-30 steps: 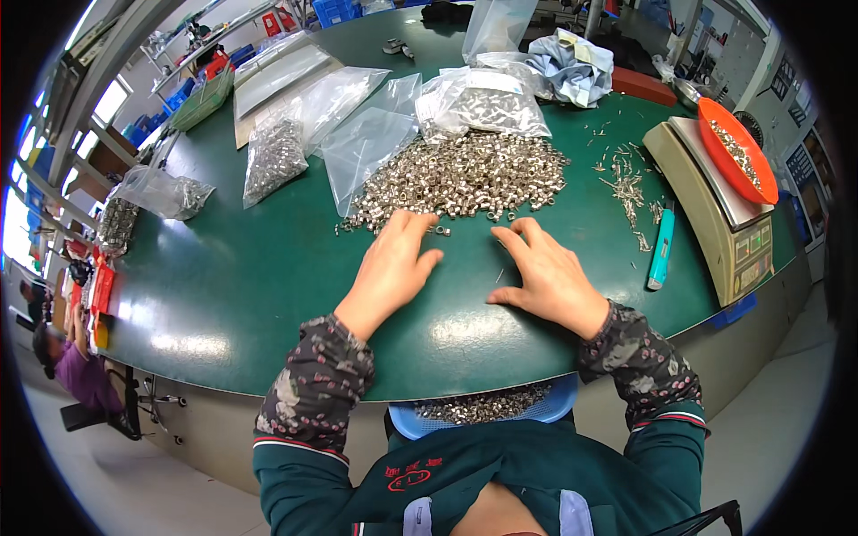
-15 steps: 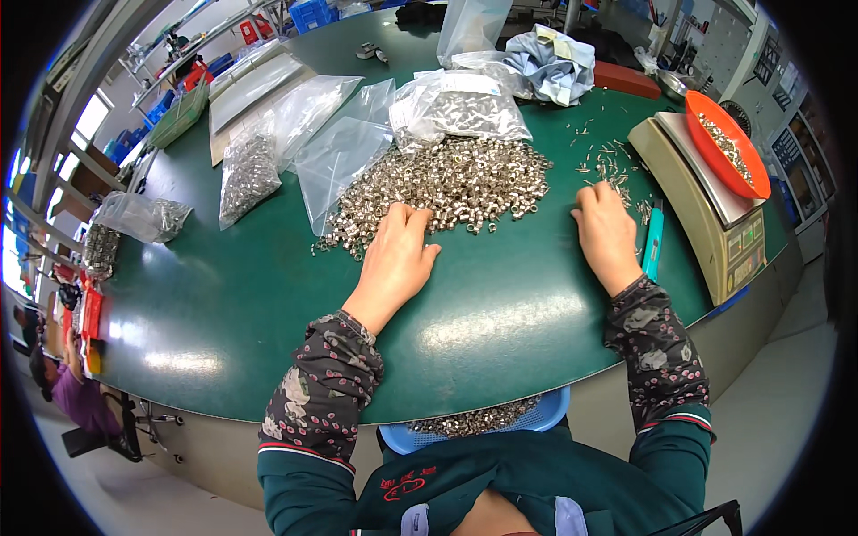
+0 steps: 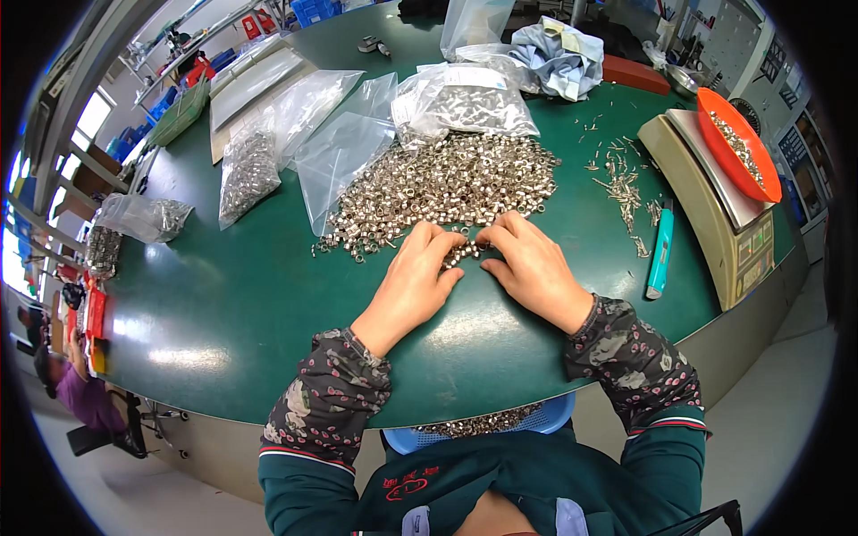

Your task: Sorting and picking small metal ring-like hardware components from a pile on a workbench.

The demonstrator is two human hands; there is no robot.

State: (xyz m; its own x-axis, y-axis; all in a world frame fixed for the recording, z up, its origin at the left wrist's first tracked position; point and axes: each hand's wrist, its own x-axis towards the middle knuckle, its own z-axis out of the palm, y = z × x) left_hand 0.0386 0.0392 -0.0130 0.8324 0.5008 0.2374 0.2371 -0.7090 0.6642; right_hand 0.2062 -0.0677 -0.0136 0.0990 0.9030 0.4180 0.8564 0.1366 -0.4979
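Note:
A broad heap of small shiny metal rings [image 3: 447, 183] lies on the green table [image 3: 268, 304]. At its near edge, my left hand [image 3: 409, 284] and my right hand [image 3: 536, 272] rest on the tabletop, facing each other. Both have curved fingers, with the thumbs held away from them. A few loose rings [image 3: 460, 255] sit in the gap between the hands, touched by the fingertips. Below the table edge, a blue plastic basket [image 3: 561, 413] holds more small metal pieces.
Thin metal pins [image 3: 623, 188] and a teal utility knife [image 3: 660, 255] lie to the right. Beyond them stands a scale [image 3: 679, 179] with an orange dish [image 3: 760, 183]. Filled plastic bags [image 3: 248, 179] lie left and behind the heap. A person [image 3: 88, 399] sits far left.
My right hand has left the scattered pins and moved left to the heap's near edge. My left hand has shifted slightly right and nearer to me. Some rings now lie between them.

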